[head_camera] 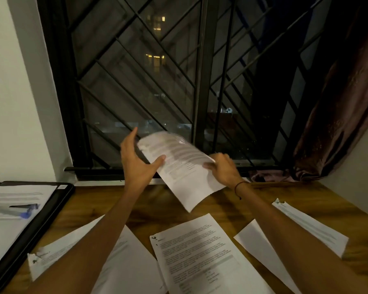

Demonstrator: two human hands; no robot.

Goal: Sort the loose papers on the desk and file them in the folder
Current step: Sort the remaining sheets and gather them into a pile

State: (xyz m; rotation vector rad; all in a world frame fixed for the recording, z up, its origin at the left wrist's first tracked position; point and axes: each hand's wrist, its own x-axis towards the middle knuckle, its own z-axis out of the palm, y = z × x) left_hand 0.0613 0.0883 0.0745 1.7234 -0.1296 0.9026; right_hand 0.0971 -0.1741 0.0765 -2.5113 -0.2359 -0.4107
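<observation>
You hold a white printed sheet of paper [180,166] up above the wooden desk [263,194], in front of the dark window with its black diagonal metal grille [157,81]. The sheet is tilted and its far end is blurred. Your right hand [222,168] grips the sheet's right edge, thumb on the printed face and fingers curled behind. Your left hand [136,160] meets the left edge with the thumb pressed on the face; its fingers are straight and spread behind the paper, so it supports rather than clamps. A thin dark cord bracelet [239,187] circles your right wrist.

On the desk below lie more loose sheets: a printed page with a torn corner [200,255] in the middle, another white page [136,262] partly under your left forearm, and two overlapping sheets [319,232] to the right, partly under your right forearm. At the far left the open black folder [51,213] rests on the desk with papers already in it, and a blue pen [28,210] lies on top of those papers. A brown curtain [338,113] hangs at the right of the window
</observation>
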